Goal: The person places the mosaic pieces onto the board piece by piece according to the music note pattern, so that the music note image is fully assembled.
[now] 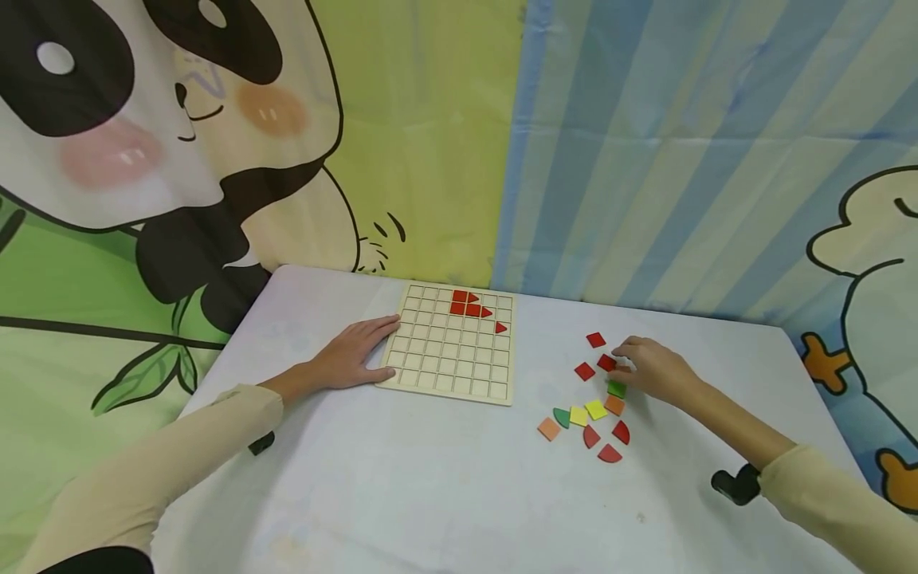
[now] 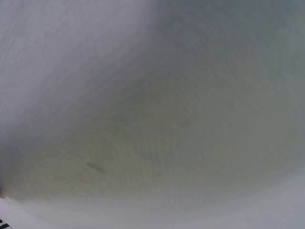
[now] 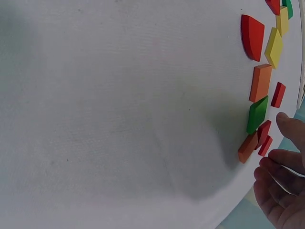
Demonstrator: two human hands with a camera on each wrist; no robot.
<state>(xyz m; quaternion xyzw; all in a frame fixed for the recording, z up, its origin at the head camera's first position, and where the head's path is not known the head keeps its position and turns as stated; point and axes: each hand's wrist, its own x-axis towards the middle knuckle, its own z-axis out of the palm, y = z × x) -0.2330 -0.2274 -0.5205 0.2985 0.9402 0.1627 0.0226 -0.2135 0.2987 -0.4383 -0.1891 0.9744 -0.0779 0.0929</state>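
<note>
A pale wooden grid board (image 1: pixel 441 366) lies on the table, with several red pieces (image 1: pixel 459 308) set in its upper cells. My left hand (image 1: pixel 351 355) rests by the board's left edge, its fingers and thumb spread and touching that edge. To the right of the board my right hand (image 1: pixel 658 371) reaches over the loose pieces, with thumb and fingers apart around a red square tile (image 1: pixel 606 363). In the right wrist view a gap shows between the thumb (image 3: pixel 286 123) and the other fingers, and no piece is held there. The left wrist view shows only a blurred, shaded surface.
Below the right hand lie a green tile (image 1: pixel 616 388), orange tiles (image 1: pixel 548 429), yellow tiles (image 1: pixel 595 410), a green quarter-round (image 1: pixel 562 417) and red quarter-rounds (image 1: pixel 610 454). More red tiles (image 1: pixel 596 340) lie farther back. A printed curtain (image 1: pixel 430 143) hangs behind the white table (image 1: pixel 430 494).
</note>
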